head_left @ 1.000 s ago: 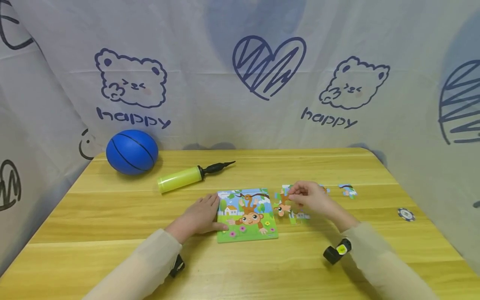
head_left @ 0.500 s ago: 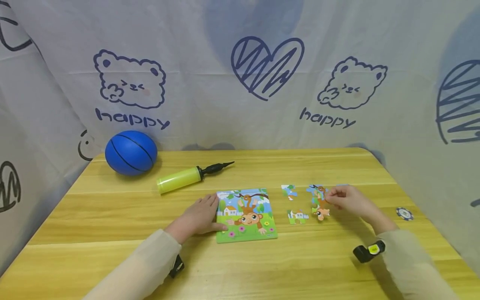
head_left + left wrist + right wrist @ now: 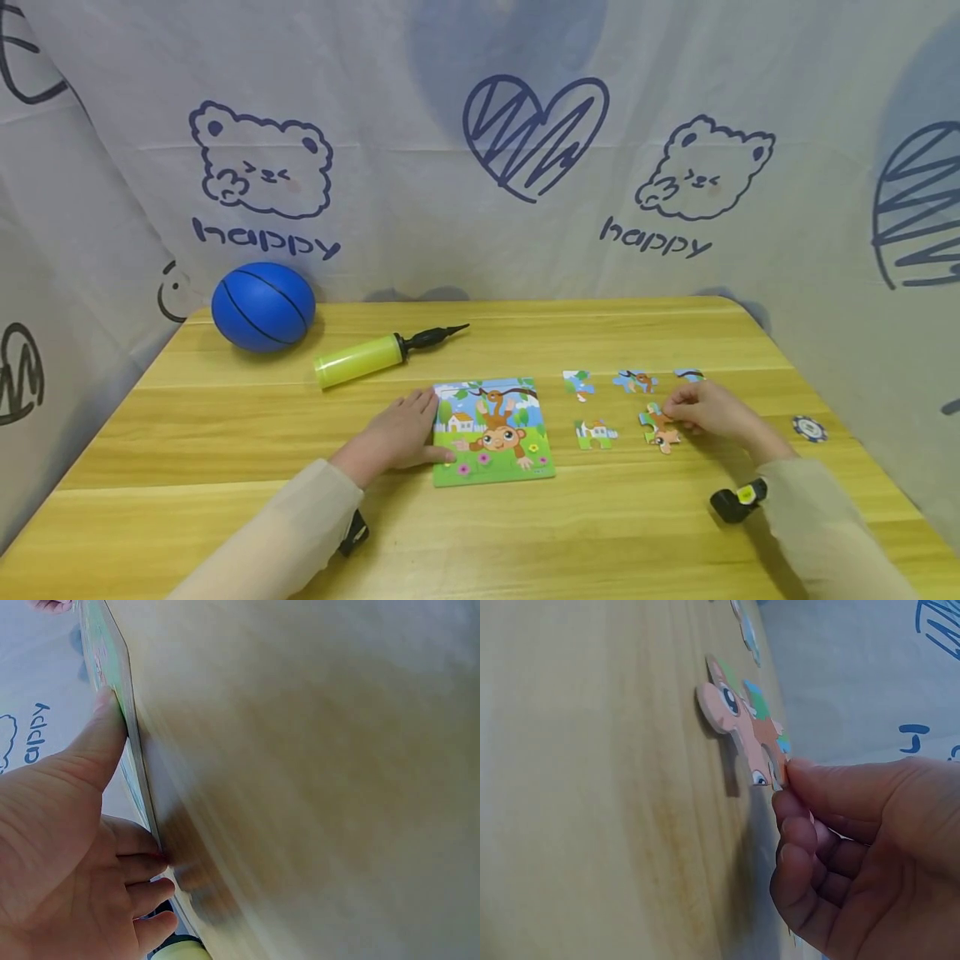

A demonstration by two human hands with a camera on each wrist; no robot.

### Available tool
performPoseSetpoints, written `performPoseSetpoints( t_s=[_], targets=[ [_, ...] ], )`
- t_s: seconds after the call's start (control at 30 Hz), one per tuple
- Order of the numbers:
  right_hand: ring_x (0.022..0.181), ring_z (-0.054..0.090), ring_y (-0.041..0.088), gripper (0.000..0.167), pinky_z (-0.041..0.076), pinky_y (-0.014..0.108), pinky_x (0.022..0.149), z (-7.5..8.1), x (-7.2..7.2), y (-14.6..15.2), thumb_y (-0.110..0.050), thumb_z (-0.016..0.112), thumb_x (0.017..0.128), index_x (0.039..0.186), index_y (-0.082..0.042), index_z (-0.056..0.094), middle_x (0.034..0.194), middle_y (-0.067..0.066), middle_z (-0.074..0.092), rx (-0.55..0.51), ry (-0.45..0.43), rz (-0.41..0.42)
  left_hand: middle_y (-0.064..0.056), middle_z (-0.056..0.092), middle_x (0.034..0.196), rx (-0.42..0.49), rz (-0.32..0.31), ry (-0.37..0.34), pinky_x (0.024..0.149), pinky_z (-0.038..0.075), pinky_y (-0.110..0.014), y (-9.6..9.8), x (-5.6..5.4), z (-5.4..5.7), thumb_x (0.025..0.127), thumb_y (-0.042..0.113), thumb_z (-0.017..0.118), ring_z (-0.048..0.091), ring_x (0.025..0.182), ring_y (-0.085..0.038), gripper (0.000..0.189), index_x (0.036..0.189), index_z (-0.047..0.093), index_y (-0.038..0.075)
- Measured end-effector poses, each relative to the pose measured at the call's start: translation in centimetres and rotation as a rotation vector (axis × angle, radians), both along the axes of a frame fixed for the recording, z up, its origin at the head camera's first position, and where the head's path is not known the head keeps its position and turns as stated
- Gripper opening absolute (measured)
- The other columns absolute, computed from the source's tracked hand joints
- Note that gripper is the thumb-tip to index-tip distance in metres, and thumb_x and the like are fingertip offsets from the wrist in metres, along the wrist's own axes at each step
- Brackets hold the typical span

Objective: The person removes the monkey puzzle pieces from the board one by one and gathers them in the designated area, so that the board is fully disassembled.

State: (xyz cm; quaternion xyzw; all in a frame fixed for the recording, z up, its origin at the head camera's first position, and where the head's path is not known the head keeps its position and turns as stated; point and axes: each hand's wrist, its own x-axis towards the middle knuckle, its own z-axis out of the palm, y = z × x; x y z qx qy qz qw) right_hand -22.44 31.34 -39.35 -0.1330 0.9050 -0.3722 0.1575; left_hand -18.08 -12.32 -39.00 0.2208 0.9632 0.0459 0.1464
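Head view: monkey-face jigsaw piece [image 3: 661, 430], thin, knobbed, colour-printed; tilted over the right half of the desk [image 3: 450, 542], its edge pinched between thumb and fingers of the right hand [image 3: 708, 412]. Handling, judged: light, stiff, fairly smooth; tabs probably weakest, so best taken by its broader edge. Monkey puzzle board [image 3: 491, 437]: flat, near-square, apparently rigid; relaxed left hand [image 3: 397, 429] along its left edge, thumb on top. Loose jigsaw pieces [image 3: 595, 433]: four, interlocking outlines, nearby. Desk surface: yellow wood grain.
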Motion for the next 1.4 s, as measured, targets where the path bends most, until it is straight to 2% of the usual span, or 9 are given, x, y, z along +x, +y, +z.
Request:
performPoseSetpoints(
  t_s=[0.13, 0.43, 0.57, 0.77, 0.9, 1.0, 1.1, 1.2, 1.4],
  targets=[
    [0.054, 0.044, 0.013, 0.013, 0.04, 0.024, 0.047, -0.2, -0.1, -0.3, -0.007, 0.055, 0.092, 0.088, 0.003, 0.062, 0.062, 0.002, 0.047, 0.013, 0.009, 0.011, -0.024, 0.015, 0.148, -0.005, -0.001, 0.0, 0.109, 0.015, -0.045, 0.0, 0.0, 0.0, 0.085, 0.057, 0.052, 0.016, 0.135, -0.037, 0.092, 0.141, 0.022, -0.009],
    [0.054, 0.041, 0.012, 0.014, 0.038, 0.023, 0.047, -0.4, -0.2, -0.4, -0.005, 0.054, 0.092, 0.09, 0.006, 0.062, 0.062, 0.002, 0.047, -0.008, -0.04, -0.015, -0.024, 0.015, 0.148, -0.01, -0.001, 0.0, 0.109, 0.015, -0.045, 0.0, 0.0, -0.1, 0.085, 0.057, 0.052, 0.016, 0.135, -0.037, 0.092, 0.141, 0.021, -0.009],
    [0.055, 0.043, 0.012, 0.014, 0.039, 0.023, 0.048, -0.3, -0.2, -0.5, -0.006, 0.055, 0.092, 0.091, 0.006, 0.062, 0.062, 0.002, 0.047, 0.003, -0.034, -0.019, -0.024, 0.016, 0.147, -0.007, -0.003, 0.0, 0.109, 0.015, -0.045, 0.0, 0.1, 0.1, 0.085, 0.056, 0.053, 0.016, 0.134, -0.037, 0.091, 0.141, 0.022, -0.01],
    [0.054, 0.043, 0.012, 0.015, 0.039, 0.023, 0.048, 0.2, -0.3, -1.0, -0.011, 0.058, 0.091, 0.09, 0.004, 0.061, 0.066, 0.004, 0.051, 0.0, 0.024, 0.01, -0.025, 0.017, 0.147, -0.003, -0.008, -0.004, 0.109, 0.016, -0.045, 0.1, 0.3, 0.4, 0.085, 0.055, 0.053, 0.017, 0.134, -0.038, 0.091, 0.14, 0.023, -0.01],
    [0.054, 0.043, 0.014, 0.018, 0.039, 0.025, 0.047, 0.9, -0.4, -2.1, -0.013, 0.058, 0.091, 0.092, 0.005, 0.06, 0.068, 0.007, 0.052, -0.032, 0.034, 0.027, -0.025, 0.016, 0.147, -0.003, -0.008, -0.005, 0.109, 0.016, -0.045, 0.1, 0.4, 0.4, 0.085, 0.055, 0.053, 0.017, 0.134, -0.037, 0.09, 0.14, 0.023, -0.01],
    [0.053, 0.047, 0.017, 0.02, 0.043, 0.027, 0.047, 1.2, -0.4, -3.3, -0.013, 0.058, 0.091, 0.097, 0.005, 0.06, 0.072, 0.01, 0.054, -0.053, 0.032, 0.024, -0.025, 0.017, 0.147, 0.002, -0.006, -0.006, 0.109, 0.016, -0.045, 0.1, 0.4, 0.4, 0.085, 0.055, 0.053, 0.017, 0.134, -0.037, 0.09, 0.14, 0.023, -0.01],
    [0.049, 0.048, 0.019, 0.021, 0.046, 0.03, 0.044, 1.5, -0.5, -4.7, -0.014, 0.058, 0.091, 0.1, 0.004, 0.06, 0.078, 0.013, 0.056, -0.057, 0.034, 0.033, -0.024, 0.017, 0.147, 0.002, -0.006, -0.004, 0.109, 0.016, -0.045, 0.0, 0.3, 0.3, 0.085, 0.055, 0.053, 0.017, 0.134, -0.037, 0.09, 0.14, 0.023, -0.01],
    [0.047, 0.045, 0.016, 0.02, 0.043, 0.028, 0.039, 1.7, -0.5, -6.1, -0.015, 0.058, 0.091, 0.101, 0.003, 0.061, 0.082, 0.012, 0.056, -0.041, 0.059, 0.065, -0.024, 0.017, 0.147, 0.001, -0.004, -0.002, 0.109, 0.016, -0.045, 0.0, 0.3, 0.2, 0.085, 0.055, 0.053, 0.017, 0.134, -0.037, 0.091, 0.14, 0.023, -0.01],
    [0.068, 0.048, 0.018, 0.016, 0.045, 0.026, 0.056, 1.7, -0.7, -8.9, -0.013, 0.061, 0.089, 0.097, 0.001, 0.064, 0.083, 0.003, 0.058, -0.025, 0.145, 0.154, -0.025, 0.017, 0.147, 0.003, -0.01, 0.003, 0.109, 0.016, -0.045, 0.1, 0.3, 0.3, 0.085, 0.055, 0.053, 0.018, 0.134, -0.037, 0.091, 0.14, 0.023, -0.01]
  ],
)
